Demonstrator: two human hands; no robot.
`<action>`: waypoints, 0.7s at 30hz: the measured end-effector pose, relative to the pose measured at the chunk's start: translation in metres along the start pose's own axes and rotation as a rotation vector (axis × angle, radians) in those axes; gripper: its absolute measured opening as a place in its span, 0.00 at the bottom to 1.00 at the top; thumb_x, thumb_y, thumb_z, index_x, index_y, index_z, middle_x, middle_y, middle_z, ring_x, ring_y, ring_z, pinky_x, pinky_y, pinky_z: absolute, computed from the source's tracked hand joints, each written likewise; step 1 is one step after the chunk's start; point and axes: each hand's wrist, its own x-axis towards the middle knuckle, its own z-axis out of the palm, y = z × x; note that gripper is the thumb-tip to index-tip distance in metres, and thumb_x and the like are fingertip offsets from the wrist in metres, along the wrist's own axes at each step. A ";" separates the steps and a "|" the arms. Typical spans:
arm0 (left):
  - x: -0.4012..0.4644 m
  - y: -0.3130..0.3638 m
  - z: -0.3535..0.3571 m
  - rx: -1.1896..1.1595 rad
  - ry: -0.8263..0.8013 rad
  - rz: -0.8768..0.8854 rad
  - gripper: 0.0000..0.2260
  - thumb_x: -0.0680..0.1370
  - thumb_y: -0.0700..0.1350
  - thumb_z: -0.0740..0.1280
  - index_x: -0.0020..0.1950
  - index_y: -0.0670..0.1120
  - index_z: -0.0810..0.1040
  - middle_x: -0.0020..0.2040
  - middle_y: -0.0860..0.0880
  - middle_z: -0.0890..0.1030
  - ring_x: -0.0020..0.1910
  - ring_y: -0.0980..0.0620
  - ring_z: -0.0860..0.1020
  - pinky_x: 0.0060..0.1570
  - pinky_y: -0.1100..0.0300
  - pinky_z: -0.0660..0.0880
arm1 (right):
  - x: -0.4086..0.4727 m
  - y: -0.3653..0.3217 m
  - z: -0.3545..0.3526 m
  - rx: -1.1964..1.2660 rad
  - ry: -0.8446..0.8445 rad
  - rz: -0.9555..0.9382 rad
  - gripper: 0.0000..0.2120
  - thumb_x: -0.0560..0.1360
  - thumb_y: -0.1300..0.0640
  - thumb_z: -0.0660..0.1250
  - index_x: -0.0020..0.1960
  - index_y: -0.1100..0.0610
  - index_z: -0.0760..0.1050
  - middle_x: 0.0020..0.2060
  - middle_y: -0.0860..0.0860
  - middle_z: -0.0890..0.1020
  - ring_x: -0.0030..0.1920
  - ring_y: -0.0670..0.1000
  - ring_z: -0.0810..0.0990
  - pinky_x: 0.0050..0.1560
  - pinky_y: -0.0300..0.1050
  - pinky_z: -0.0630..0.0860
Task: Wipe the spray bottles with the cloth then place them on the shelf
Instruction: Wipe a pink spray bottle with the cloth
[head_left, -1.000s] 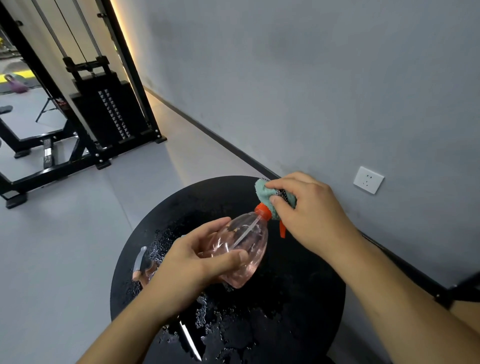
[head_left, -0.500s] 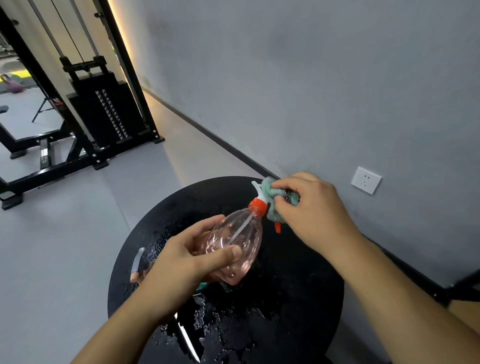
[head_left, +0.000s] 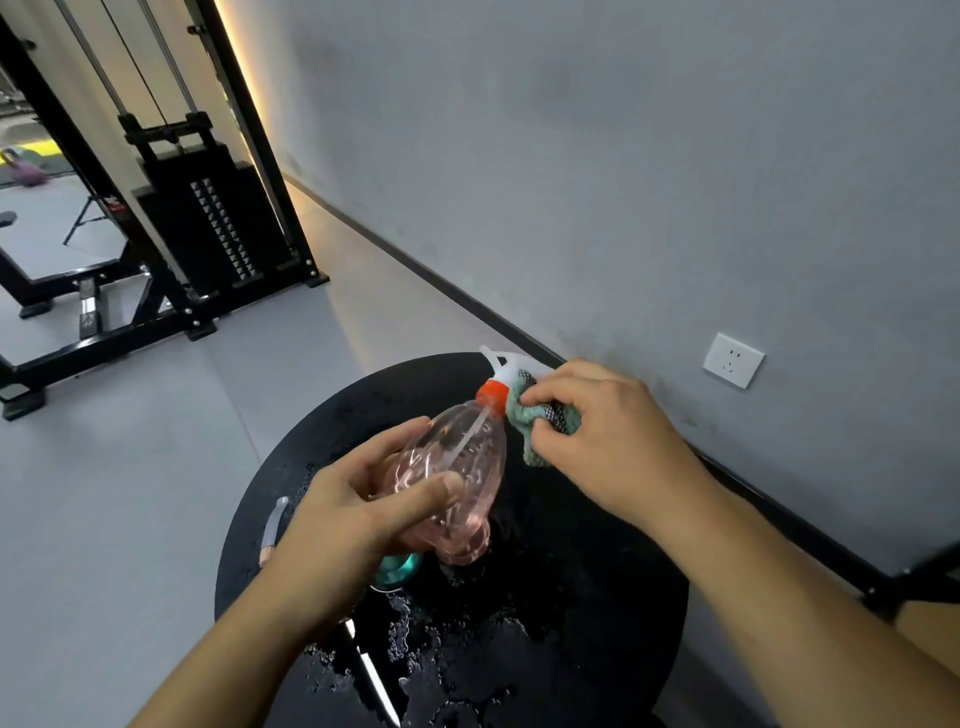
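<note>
A clear pink spray bottle (head_left: 462, 467) with an orange collar and a white spray head is tilted above a round black table (head_left: 597, 597). My left hand (head_left: 353, 525) grips its lower body, thumb across the front. My right hand (head_left: 602, 441) pinches a bunched teal cloth (head_left: 530, 421) against the neck, just under the white head. Behind my left hand lies a second bottle; only its teal part (head_left: 397, 569) and a grey-white piece (head_left: 272, 530) show. No shelf is in view.
Water drops cover the near half of the table top. A grey wall with a white socket (head_left: 732, 360) runs along the right. A black cable weight machine (head_left: 208, 234) stands on the grey floor at the back left.
The cloth in my right hand has slid down off the spray head to the neck, so the white nozzle now shows. My left hand keeps its grip on the bottle.
</note>
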 end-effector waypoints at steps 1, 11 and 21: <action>0.000 0.001 -0.001 0.015 -0.002 0.015 0.32 0.67 0.48 0.81 0.71 0.55 0.81 0.60 0.46 0.87 0.51 0.39 0.88 0.52 0.41 0.85 | -0.001 0.001 0.001 0.012 0.041 0.008 0.12 0.77 0.57 0.71 0.59 0.49 0.85 0.54 0.38 0.80 0.54 0.39 0.79 0.56 0.33 0.77; -0.009 0.005 0.007 0.102 -0.038 0.020 0.30 0.67 0.46 0.82 0.68 0.59 0.81 0.54 0.54 0.89 0.48 0.49 0.89 0.41 0.64 0.83 | 0.002 0.000 0.004 0.053 0.210 -0.032 0.12 0.78 0.60 0.71 0.61 0.51 0.85 0.55 0.40 0.80 0.53 0.36 0.79 0.53 0.20 0.70; -0.006 0.003 0.004 0.102 -0.050 0.021 0.33 0.66 0.49 0.86 0.69 0.59 0.80 0.58 0.52 0.88 0.52 0.45 0.89 0.49 0.54 0.85 | 0.003 0.003 0.006 0.034 0.177 0.020 0.12 0.79 0.60 0.71 0.61 0.51 0.84 0.55 0.40 0.80 0.50 0.36 0.78 0.50 0.18 0.68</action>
